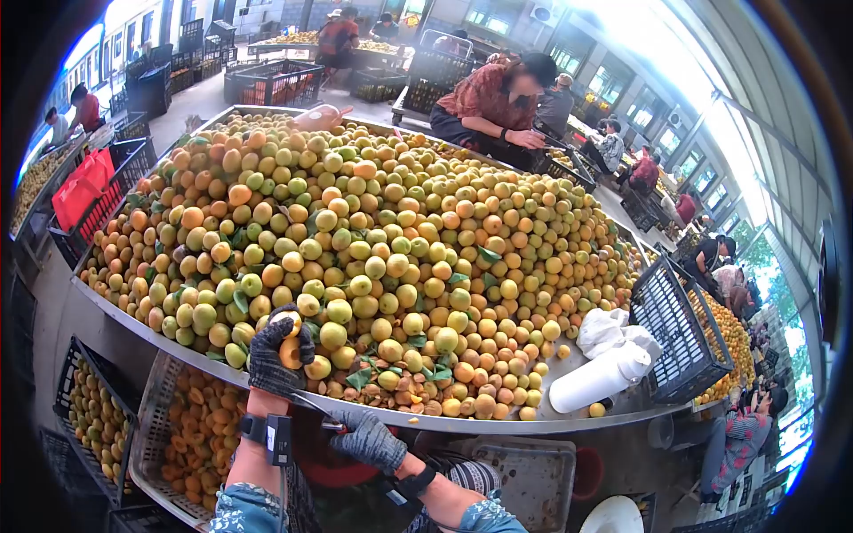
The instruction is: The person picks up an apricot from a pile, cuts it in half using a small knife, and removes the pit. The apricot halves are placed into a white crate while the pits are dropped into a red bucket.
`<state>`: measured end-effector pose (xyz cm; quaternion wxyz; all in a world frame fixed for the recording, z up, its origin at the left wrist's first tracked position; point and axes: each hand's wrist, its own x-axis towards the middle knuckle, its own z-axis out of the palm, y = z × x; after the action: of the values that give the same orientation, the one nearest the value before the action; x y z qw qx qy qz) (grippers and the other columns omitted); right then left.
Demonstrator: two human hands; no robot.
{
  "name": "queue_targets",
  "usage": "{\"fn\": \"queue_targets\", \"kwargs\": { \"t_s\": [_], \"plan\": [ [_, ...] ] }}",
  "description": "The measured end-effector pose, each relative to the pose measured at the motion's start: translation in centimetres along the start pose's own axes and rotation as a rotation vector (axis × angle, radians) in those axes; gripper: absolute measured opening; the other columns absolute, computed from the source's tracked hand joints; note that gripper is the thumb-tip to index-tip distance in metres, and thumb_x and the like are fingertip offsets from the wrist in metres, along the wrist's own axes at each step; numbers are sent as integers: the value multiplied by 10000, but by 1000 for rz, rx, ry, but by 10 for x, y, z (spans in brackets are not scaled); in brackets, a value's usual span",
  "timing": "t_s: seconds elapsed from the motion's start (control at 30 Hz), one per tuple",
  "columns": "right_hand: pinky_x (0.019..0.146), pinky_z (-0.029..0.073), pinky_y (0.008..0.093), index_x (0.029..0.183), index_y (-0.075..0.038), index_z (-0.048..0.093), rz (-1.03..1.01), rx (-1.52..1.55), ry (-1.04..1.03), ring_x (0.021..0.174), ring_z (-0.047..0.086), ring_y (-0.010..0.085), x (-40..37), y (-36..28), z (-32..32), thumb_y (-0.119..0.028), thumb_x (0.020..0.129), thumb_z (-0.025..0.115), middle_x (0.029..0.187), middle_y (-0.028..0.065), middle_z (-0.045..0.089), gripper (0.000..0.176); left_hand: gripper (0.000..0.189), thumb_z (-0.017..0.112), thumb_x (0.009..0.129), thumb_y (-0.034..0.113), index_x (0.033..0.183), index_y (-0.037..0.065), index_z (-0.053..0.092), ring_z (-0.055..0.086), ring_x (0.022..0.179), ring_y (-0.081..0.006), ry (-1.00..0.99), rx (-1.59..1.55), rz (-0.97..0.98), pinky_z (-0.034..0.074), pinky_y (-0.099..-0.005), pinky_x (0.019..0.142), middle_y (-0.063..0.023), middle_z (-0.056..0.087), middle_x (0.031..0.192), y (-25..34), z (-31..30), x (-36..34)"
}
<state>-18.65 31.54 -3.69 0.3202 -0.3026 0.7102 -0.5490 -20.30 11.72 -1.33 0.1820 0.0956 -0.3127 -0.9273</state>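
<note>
My left hand (275, 362), in a dark grey knit glove, is closed around an orange apricot (290, 352) at the table's front edge. A cut seems to run across the fruit, with its pieces close together. Lower and to the right, my right hand (371, 441), gloved alike, grips a small knife (311, 403). Its blade points up and left toward my left hand, apart from the apricot. Beyond both hands a large heap of yellow-green and orange apricots (382, 240) covers the metal-rimmed table (191, 355).
A crate (147, 444) of halved apricots stands below left, beside a black crate (67, 391) of whole ones. On the table's right are a white bottle (593, 380), a white bag (613, 336) and a black crate (680, 329). Across the table a person (489, 102) bends over fruit.
</note>
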Motion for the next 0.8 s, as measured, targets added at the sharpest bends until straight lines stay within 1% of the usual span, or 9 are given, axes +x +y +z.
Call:
{"fn": "queue_targets", "kwargs": {
  "t_s": [0.03, 0.2, 0.27, 0.4, 0.5, 0.57, 0.63, 0.73, 0.8],
  "plan": [
    [620, 472, 314, 848, -82, 607, 78, 56, -40, 632, 547, 141, -1, -7, 0, -116, 768, 553, 647, 65, 546, 103, 312, 605, 858, 205, 1129, 61, 552, 519, 549, -185, -5, 30, 1, 410, -269, 464, -95, 582, 752, 1, 3, -1],
    [587, 459, 322, 843, -82, 603, 12, 95, -126, 588, 531, 143, 3, 0, -1, -109, 743, 576, 627, 69, 526, 107, 300, 587, 861, 195, 1121, 49, 549, 518, 575, -154, -72, 88, 1, 406, -247, 509, -74, 573, 747, 5, 13, -1],
    [611, 462, 331, 837, -69, 595, -34, -9, -202, 623, 548, 158, 5, -2, -4, -104, 734, 581, 660, 81, 557, 110, 298, 588, 863, 189, 1123, 50, 550, 525, 588, -152, -72, 93, -6, 411, -247, 518, -70, 574, 750, 6, 11, 2],
    [633, 464, 333, 839, -57, 596, -57, -30, -192, 649, 555, 159, 6, -3, -5, -97, 733, 575, 681, 94, 574, 115, 301, 592, 865, 174, 1138, 54, 549, 544, 626, -147, -49, 95, -4, 423, -246, 542, -63, 580, 772, 5, 11, 2],
    [647, 468, 332, 855, -54, 605, -40, 14, -188, 653, 551, 167, 7, 7, -2, -91, 730, 574, 685, 103, 579, 134, 336, 610, 857, 202, 1147, 46, 544, 566, 597, -165, -31, 105, 25, 448, -252, 518, -79, 598, 780, 2, 8, 4],
    [653, 470, 341, 858, -61, 609, -15, 151, -175, 651, 548, 191, 4, -2, -7, -80, 725, 571, 689, 114, 580, 140, 349, 613, 852, 205, 1149, 38, 540, 562, 590, -171, -42, 118, 18, 447, -255, 510, -86, 594, 777, 1, 3, 7],
    [652, 468, 347, 828, -65, 594, -4, 161, -189, 643, 532, 203, 1, -2, -9, -73, 724, 575, 686, 114, 570, 106, 363, 611, 848, 211, 1153, 29, 535, 553, 576, -180, -89, 117, 27, 445, -259, 500, -92, 584, 762, 1, 1, 7],
    [642, 467, 363, 798, -70, 586, -56, 37, -181, 634, 547, 246, 1, 1, -11, -90, 751, 566, 699, 128, 580, 54, 368, 608, 846, 214, 1152, 24, 532, 539, 556, -185, -101, 119, 27, 440, -266, 488, -98, 575, 747, 2, 1, 7],
    [642, 468, 390, 796, -79, 601, -200, -187, -203, 668, 575, 312, 2, 0, -16, -124, 784, 556, 732, 142, 606, 65, 371, 607, 845, 216, 1152, 22, 531, 532, 545, -188, -105, 122, 25, 437, -270, 482, -100, 571, 739, 2, 2, 6]
  ]
}}
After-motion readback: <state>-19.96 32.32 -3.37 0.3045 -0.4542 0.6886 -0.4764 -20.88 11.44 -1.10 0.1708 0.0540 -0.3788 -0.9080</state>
